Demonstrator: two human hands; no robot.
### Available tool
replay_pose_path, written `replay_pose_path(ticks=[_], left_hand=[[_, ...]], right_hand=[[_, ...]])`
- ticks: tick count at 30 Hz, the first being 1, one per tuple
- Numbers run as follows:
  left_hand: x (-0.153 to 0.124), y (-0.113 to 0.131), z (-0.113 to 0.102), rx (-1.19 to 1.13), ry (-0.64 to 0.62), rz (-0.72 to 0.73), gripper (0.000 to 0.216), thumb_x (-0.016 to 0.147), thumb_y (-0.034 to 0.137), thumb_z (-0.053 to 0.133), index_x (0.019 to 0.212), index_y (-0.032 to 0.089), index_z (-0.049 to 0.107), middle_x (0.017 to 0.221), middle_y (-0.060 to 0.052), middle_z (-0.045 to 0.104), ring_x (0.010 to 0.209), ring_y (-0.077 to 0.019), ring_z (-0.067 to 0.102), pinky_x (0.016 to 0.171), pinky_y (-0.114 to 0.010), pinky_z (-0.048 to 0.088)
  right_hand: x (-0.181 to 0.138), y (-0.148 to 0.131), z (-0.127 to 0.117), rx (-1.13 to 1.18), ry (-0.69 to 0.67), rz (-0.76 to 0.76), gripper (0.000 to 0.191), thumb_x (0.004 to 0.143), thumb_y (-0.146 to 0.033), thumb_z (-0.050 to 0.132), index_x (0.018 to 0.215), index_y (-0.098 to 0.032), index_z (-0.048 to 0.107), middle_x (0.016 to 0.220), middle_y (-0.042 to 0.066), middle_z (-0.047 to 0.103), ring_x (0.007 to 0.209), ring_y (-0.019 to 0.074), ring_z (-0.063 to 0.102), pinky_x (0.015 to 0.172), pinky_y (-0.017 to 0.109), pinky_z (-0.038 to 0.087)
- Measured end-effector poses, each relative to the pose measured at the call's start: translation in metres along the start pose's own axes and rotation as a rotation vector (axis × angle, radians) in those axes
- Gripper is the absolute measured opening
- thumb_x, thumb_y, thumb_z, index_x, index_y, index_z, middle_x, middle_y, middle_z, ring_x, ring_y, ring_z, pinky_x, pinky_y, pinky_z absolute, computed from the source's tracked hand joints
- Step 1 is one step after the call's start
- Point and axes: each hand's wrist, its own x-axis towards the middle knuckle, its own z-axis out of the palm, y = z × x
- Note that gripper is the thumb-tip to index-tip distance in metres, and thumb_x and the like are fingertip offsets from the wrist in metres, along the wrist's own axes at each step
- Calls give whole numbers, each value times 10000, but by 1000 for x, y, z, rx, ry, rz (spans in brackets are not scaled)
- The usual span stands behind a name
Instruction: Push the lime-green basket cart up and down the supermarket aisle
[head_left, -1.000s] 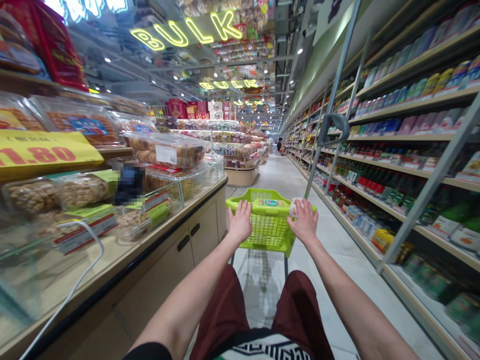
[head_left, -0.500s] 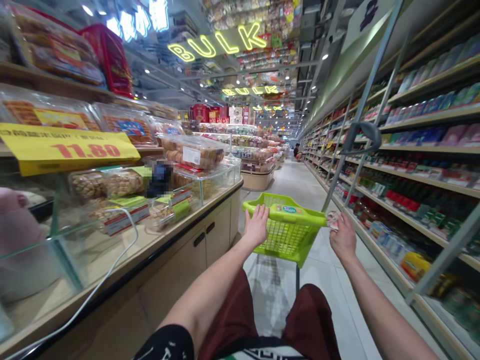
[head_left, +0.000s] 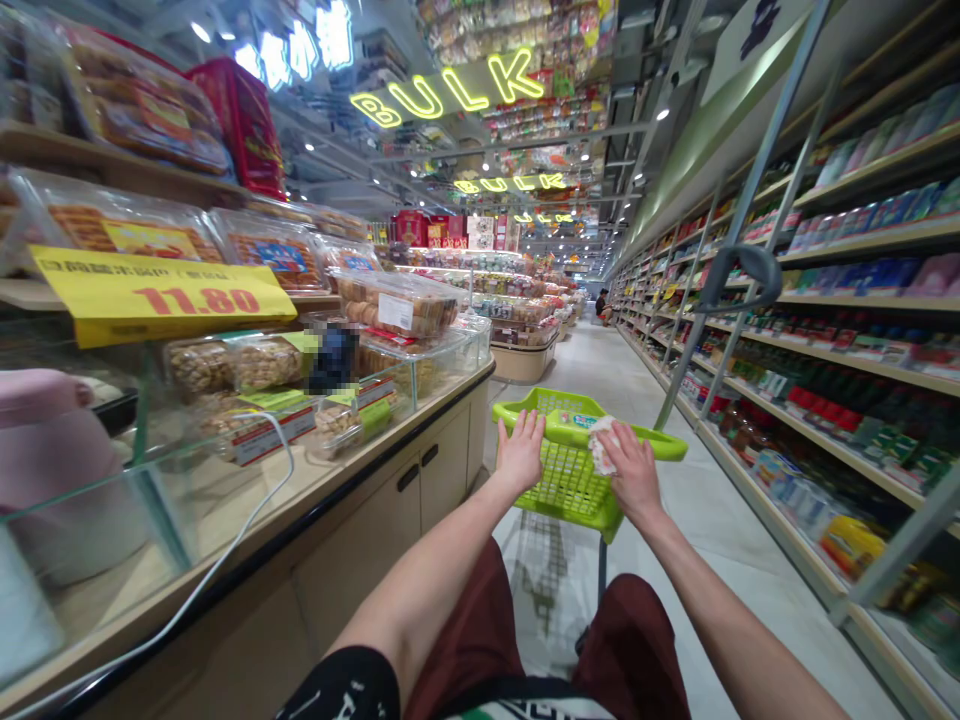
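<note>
Shopping cart (head_left: 574, 480), lime green, one: directly ahead of us on the aisle floor (head_left: 574, 365). On its handle (head_left: 669, 444), our left grip (head_left: 521, 455) rests with fingers apart; our right grip (head_left: 635, 478) is clamped on one crumpled white wipe (head_left: 602, 446), held against that same bar. To our left: one table (head_left: 375, 540), glass-edged, bearing clear boxes of baked goods (head_left: 401, 303), with one white cable (head_left: 289, 455) over its edge; one yellow sign (head_left: 180, 298), marked 11.80. To our right: stocked shelves (head_left: 855, 378).
</note>
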Motion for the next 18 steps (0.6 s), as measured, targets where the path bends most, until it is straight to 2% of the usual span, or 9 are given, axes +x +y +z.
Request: replay_pose_path(ticks=[4, 7, 9, 14, 16, 18], left_hand=[[0, 2, 2, 0, 10, -11, 714, 700, 176, 391, 1376, 163, 160, 1468, -59, 131, 1349, -221, 47, 1056, -582, 75], [1, 5, 4, -2, 12, -29, 698, 713, 169, 381, 1376, 164, 163, 1469, -60, 125, 1350, -222, 38, 1059, -574, 78], [2, 6, 5, -3, 10, -30, 700, 715, 170, 384, 1377, 160, 159, 1468, -63, 124, 1350, -225, 39, 1057, -580, 77], [1, 5, 1, 14, -14, -19, 722, 700, 177, 390, 1379, 160, 146, 1467, -58, 133, 1348, -223, 57, 1056, -581, 82], [0, 3, -1, 16, -15, -14, 736, 687, 177, 394, 1379, 163, 146, 1467, -51, 138, 1348, -218, 64, 1056, -582, 85], [-1, 1, -3, 13, -8, -3, 734, 684, 181, 392, 1378, 160, 153, 1465, -51, 141, 1347, -216, 73, 1054, -586, 85]], right_hand=[[-18, 56, -8, -100, 45, 239, 553, 696, -69, 345, 1226, -162, 470, 1335, 131, 377, 1253, 281, 302, 952, 509, 301], [-21, 71, -7, -84, 92, 365, 556, 678, -94, 353, 1222, -116, 467, 1323, 163, 378, 1223, 295, 339, 941, 502, 320], [-14, 58, -4, -26, 93, 345, 552, 665, -89, 352, 1200, -103, 489, 1308, 159, 398, 1204, 275, 369, 951, 452, 340], [12, -4, 1, 156, 28, 114, 590, 626, -33, 345, 1177, -146, 522, 1291, 93, 440, 1198, 198, 394, 994, 344, 337], [17, -11, -1, 156, -1, 64, 595, 630, -22, 346, 1178, -172, 524, 1296, 76, 439, 1207, 203, 385, 987, 364, 338], [16, 0, -3, 109, -18, 78, 583, 649, -21, 347, 1183, -176, 521, 1294, 80, 441, 1216, 220, 371, 976, 395, 337]])
